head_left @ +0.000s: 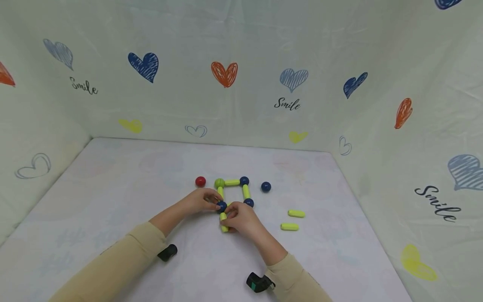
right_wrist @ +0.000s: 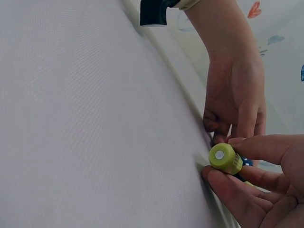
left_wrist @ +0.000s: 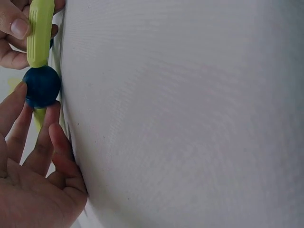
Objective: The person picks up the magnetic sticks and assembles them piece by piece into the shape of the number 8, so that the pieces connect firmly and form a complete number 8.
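Pinching lime rod (left_wrist: 40, 38), right hand (head_left: 243, 220); blue ball (left_wrist: 42, 88), left hand (head_left: 198, 201) (backdrop (head_left: 188, 96): "Smile" (head_left: 287, 103)).

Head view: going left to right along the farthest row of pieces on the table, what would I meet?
Red ball → green ball → yellow-green rod → blue corner ball → loose blue ball.
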Tool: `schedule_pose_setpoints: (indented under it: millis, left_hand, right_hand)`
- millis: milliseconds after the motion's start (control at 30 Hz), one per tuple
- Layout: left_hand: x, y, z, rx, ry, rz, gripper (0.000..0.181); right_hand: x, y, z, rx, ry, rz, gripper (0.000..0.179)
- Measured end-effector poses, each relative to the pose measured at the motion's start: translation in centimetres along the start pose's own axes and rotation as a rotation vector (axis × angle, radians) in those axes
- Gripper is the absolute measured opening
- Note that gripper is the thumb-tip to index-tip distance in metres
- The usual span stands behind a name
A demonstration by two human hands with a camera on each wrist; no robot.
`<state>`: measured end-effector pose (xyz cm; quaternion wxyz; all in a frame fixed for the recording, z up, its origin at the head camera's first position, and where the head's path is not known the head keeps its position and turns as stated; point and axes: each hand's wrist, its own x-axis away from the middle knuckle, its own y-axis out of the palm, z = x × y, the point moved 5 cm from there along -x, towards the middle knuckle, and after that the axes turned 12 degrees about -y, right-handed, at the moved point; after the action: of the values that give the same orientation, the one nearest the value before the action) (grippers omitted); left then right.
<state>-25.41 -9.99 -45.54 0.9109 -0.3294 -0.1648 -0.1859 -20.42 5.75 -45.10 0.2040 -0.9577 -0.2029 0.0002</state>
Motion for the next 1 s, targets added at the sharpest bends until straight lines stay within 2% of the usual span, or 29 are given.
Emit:
schedule_pose_setpoints:
  millis: [467, 667, 833, 1000]
  left_hand:
    - [-0.3, -0.1, -0.1, -0.001, -0.008, 0.015, 0.024]
    - [0.4, -0.8, -0.5, 0.019, -0.020, 0.024, 0.026]
    - [1.0, -1.6, -0.9, 0.027, 0.007, 0.023, 0.027]
    - [1.3, -2.1, -1.6, 0.031, -0.030, 0.043, 0.029]
  right_hand:
    - [-0.6, 0.1, 0.4, -0.008, -0.001, 0.011, 0.025]
    - [-1.0, -0.8, -0.8, 0.111, -0.028, 0.006, 0.026]
    - [-1.8, -1.6, -2.1, 0.167, -0.053, 0.014, 0.026]
    - [-2.5, -1.8, -2.6, 0.198, -0.058, 0.002, 0.028]
